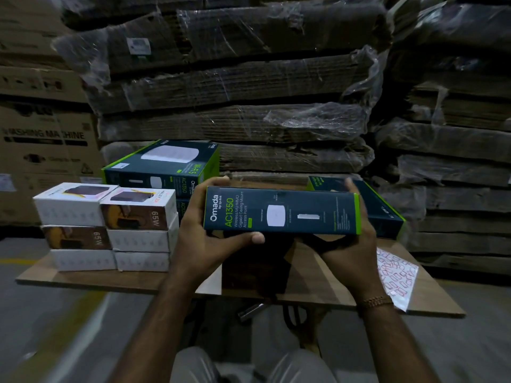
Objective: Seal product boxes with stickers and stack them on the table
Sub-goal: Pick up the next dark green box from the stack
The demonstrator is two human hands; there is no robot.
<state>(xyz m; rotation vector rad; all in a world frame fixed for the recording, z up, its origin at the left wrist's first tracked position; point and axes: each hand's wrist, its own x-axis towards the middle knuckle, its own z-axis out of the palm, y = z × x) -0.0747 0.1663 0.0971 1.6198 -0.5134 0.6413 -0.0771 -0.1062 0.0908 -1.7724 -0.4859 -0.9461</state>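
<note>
The dark Omada box [280, 210] is being held up in the centre of the frame, clear of the wooden table [318, 275], with its long printed side turned towards the person. The left hand [206, 230] is clamping the box's left end, thumb curled under the lower edge and fingers wrapping over the top. The right hand [351, 244] is gripping the right end the same way, fingers reaching over the far top corner, thumb tucked beneath. Both hands are closed on the box; neither is holding anything else.

By the look of it, the person is turning and checking the box before or between sealings. I cannot tell whether a sticker is already on a flap, as none is showing on the side facing us. The next move probably calls for one hand letting go to reach the sticker sheet [395, 275], which is lying at the table's right edge in the lower right of the frame.

Just behind the held box, a second dark box [384, 208] is lying on the table at the right. Left of centre, a stack of the same dark boxes [163, 167] is standing, and beside it at the left of the frame, the small white charger boxes [107, 228] are sitting three high in two columns. Wrapped bundles of flat cardboard [235, 78] are filling the upper half.
</note>
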